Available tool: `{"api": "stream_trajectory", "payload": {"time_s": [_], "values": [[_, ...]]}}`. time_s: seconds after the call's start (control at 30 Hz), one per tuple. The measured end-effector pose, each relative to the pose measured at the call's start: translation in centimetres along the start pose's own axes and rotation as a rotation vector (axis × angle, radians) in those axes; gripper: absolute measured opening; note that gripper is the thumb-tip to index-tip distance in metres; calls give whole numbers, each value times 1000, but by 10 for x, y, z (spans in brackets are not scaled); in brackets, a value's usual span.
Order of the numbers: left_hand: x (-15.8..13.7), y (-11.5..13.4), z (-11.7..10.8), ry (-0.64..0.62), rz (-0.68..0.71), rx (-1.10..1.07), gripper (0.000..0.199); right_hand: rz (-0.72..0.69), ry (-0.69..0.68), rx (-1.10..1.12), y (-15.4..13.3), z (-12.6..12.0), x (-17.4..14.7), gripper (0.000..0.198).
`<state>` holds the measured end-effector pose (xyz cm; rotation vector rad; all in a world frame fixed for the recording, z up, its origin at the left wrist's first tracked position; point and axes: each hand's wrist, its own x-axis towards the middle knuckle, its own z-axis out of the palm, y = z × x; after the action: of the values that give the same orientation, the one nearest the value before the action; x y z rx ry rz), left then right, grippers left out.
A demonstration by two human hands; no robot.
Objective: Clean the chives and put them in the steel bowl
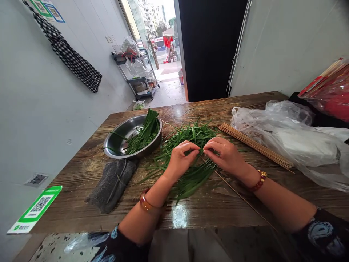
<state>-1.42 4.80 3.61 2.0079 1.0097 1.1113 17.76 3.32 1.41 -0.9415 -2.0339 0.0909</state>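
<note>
Above the middle of the wooden table, my left hand (182, 158) and my right hand (224, 154) meet almost fingertip to fingertip. Each is closed in a pinch on the green chives (201, 151), of which only a small bit shows between them. A thin bamboo skewer (237, 191) slants from the fingertips under my right wrist toward the table's front edge; which fingers touch it is hard to tell. Long chive leaves (195, 179) fan out below the hands. Behind them lies a loose pile of chives (195, 133).
Left of the hands stands a steel bowl (111, 140) holding more chives. A dark grey cloth (110, 187) lies before it. On the right are a bundle of bamboo skewers (253, 145) and clear plastic bags (302, 142). The wooden table (81, 203) meets the left wall.
</note>
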Motion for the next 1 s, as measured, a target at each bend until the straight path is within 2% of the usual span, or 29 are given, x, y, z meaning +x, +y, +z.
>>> {"api": "stream_trajectory", "payload": {"time_s": [0.3, 0.43, 0.57, 0.73, 0.87, 1.0], "values": [[0, -2, 2, -2, -130, -35, 3, 28, 6, -8, 0, 1, 0, 11], [1, -6, -1, 47, -237, -179, 8, 106, 37, -107, 8, -2, -1, 14], [1, -5, -2, 42, -276, -313, 13, 168, 15, -213, 19, -4, -3, 15], [0, -3, 2, 2, -300, -322, 14, 121, 119, 13, 13, 1, -1, 14], [-1, -4, 6, -5, -283, -301, 11, 94, 82, 126, 1, 5, 0, 8], [-2, -5, 8, -32, -267, -282, 10, 103, 109, 176, -3, 7, 1, 8]]}}
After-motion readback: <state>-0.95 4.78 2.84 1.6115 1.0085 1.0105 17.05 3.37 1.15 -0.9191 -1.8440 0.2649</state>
